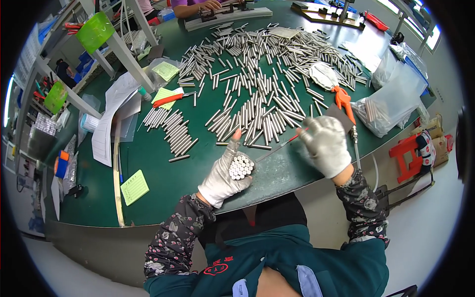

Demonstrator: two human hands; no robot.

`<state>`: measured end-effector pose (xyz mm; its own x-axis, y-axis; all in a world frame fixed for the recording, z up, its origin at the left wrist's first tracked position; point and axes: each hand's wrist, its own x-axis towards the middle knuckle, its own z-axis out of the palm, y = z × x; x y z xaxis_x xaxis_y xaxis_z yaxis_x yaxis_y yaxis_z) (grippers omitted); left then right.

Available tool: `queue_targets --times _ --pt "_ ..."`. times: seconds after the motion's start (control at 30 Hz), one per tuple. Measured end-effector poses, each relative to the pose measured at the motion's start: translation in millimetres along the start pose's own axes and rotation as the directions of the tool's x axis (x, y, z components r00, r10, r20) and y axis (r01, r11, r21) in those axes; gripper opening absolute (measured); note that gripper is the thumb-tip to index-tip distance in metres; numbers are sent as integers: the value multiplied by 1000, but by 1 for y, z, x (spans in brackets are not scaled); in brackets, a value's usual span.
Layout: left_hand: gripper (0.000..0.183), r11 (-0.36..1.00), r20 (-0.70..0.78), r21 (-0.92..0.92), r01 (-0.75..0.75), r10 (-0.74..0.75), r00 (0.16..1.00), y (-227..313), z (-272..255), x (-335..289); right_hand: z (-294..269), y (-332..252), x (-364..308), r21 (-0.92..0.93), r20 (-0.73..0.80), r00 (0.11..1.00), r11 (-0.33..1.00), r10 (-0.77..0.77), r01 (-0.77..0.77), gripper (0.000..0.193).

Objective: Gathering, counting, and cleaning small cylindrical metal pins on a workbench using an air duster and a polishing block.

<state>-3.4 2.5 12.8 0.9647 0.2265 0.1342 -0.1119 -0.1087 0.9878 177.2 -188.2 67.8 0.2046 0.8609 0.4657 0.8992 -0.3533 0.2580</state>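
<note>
My left hand (220, 179), in a white glove with the thumb tip bare, is closed round a bundle of short metal rods (241, 167), their round ends facing up. To its right, my gloved right hand (327, 147) grips a thin tool with a red handle (293, 138). The tool's slender shaft points toward the bundle, and its tip lies close to the rod ends; whether it touches them I cannot tell. Beyond both hands, a large heap of loose metal rods (267, 122) spreads over the green table (163, 198). A neater group of rods (179, 133) lies to the left.
An orange air gun (343, 105) with a hose lies right of the rods, near a white cloth (323, 75) and plastic bags (388, 106). At left are an orange-handled knife (167, 100), papers (115, 114) and a green note (134, 187). Another person's hand (210, 5) shows at the far side.
</note>
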Motion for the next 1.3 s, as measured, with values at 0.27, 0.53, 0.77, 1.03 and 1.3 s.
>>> queue_targets --times 0.27,0.53,0.77,1.03,1.3 --pt "105 997 34 62 -53 51 998 -6 0 2 23 -14 18 -171 268 898 900 -350 402 16" --pt "105 998 32 43 -41 39 999 -5 -2 1 22 -11 21 -160 303 874 884 -379 439 17" --pt "103 999 39 37 13 -14 999 -5 -2 0 -5 5 19 322 256 947 941 -195 106 14" --pt "103 1000 31 14 18 -18 999 -3 -1 -1 -8 1 34 765 175 974 642 -142 -44 17" --pt "104 997 20 71 41 -43 999 2 0 -1 2 -18 67 721 282 913 693 -296 2 37"
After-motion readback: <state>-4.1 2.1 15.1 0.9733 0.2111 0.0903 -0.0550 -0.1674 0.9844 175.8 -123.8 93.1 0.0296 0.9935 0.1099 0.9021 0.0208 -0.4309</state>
